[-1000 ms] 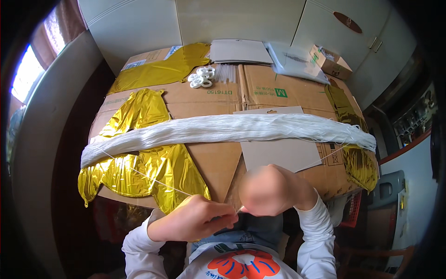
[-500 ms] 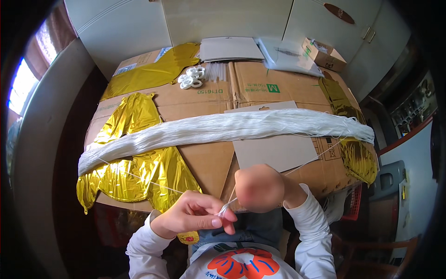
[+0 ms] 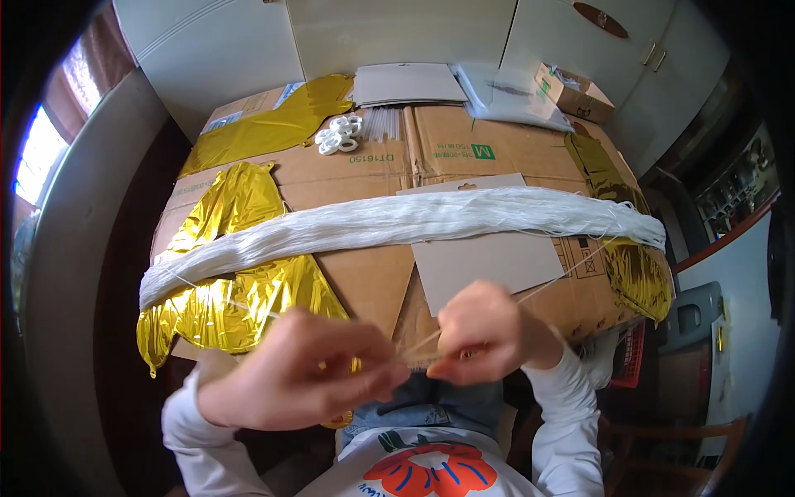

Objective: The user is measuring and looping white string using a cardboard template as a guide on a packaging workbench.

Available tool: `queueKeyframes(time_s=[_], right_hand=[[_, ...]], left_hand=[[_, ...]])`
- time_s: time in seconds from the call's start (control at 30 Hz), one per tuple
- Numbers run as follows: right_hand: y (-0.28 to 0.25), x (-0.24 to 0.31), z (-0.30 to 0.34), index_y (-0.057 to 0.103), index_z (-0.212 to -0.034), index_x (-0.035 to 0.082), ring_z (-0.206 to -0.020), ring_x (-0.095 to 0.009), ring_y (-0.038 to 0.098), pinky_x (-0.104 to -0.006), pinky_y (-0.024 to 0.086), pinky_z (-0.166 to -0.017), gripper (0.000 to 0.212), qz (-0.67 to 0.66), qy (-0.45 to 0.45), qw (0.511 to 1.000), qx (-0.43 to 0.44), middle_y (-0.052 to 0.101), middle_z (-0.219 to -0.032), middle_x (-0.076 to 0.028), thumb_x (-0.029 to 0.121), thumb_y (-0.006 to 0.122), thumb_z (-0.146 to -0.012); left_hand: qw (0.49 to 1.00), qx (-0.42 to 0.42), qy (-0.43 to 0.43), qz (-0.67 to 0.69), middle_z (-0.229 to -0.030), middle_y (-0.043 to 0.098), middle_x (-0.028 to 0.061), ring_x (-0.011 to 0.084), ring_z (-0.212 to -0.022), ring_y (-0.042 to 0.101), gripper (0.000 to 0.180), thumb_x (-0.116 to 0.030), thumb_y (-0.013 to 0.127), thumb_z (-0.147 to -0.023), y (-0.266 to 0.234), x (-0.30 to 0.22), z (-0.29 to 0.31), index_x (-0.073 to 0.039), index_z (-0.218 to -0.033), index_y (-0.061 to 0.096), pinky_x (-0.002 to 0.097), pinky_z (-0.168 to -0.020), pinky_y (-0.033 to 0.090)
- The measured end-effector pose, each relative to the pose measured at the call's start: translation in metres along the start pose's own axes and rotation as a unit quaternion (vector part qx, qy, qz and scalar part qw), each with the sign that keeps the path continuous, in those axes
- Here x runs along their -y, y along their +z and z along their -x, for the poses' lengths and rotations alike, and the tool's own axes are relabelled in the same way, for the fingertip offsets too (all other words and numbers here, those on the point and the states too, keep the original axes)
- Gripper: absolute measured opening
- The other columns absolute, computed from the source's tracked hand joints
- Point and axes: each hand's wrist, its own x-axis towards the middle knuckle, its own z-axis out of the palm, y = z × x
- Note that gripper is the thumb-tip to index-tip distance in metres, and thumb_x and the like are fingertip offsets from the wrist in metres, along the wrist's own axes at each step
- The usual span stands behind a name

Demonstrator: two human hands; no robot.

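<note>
A long hank of white string (image 3: pixel 414 222) lies across the cardboard-topped table, running from left to right. Thin strands come off both of its ends toward me. In front of it, my left hand (image 3: pixel 306 364) is closed with its fingertips pinching the white string, though motion smears it. My right hand (image 3: pixel 480 335) is closed too, gripping the string a little to the right. A short taut piece of string (image 3: pixel 422 341) spans the gap between both hands. Under the hank's left part lies a shiny gold foil balloon (image 3: pixel 232 207), flat and creased.
Grey card (image 3: pixel 489 273) lies under the hank. Toward the back are white rings (image 3: pixel 338 135), clear sticks (image 3: pixel 381 124), stacked grey cards (image 3: pixel 410 84), clear plastic bags (image 3: pixel 509 98) and a small open box (image 3: pixel 575 93). More gold foil lies back left (image 3: pixel 265 128) and right (image 3: pixel 638 277).
My hands have moved up a little and the left one has turned over, its fingers now pointing right. The string between them is pulled straight.
</note>
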Motion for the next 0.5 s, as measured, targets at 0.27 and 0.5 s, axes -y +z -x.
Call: queueKeyframes(time_s=[0.27,0.5], right_hand=[[-0.067,0.044,-0.088,0.046,-0.060,0.004,-0.043,-0.004,0.032,-0.0191,0.024,-0.038,0.014,0.087,-0.131,0.978,-0.135,0.040,-0.054,0.002,0.004,0.058,-0.067],[-0.106,0.077,-0.135,0.040,-0.051,0.012,-0.033,-0.002,0.020,-0.0178,0.015,-0.031,0.025,-0.110,-0.179,0.966,-0.153,0.024,-0.041,0.007,0.016,0.052,-0.072]], left_hand=[[0.942,-0.302,0.042,-0.138,-0.081,0.045,0.0051,0.0080,-0.055,0.044,0.026,-0.003,0.051,-0.070,-0.071,-0.013,0.054,-0.006,-0.094,0.041,0.0203,-0.049,0.037],[0.895,-0.283,-0.106,-0.329,-0.099,0.041,0.0091,0.0116,-0.061,0.043,0.041,-0.008,0.055,-0.067,-0.139,0.083,0.122,-0.006,-0.105,0.040,0.0216,-0.055,0.038]])
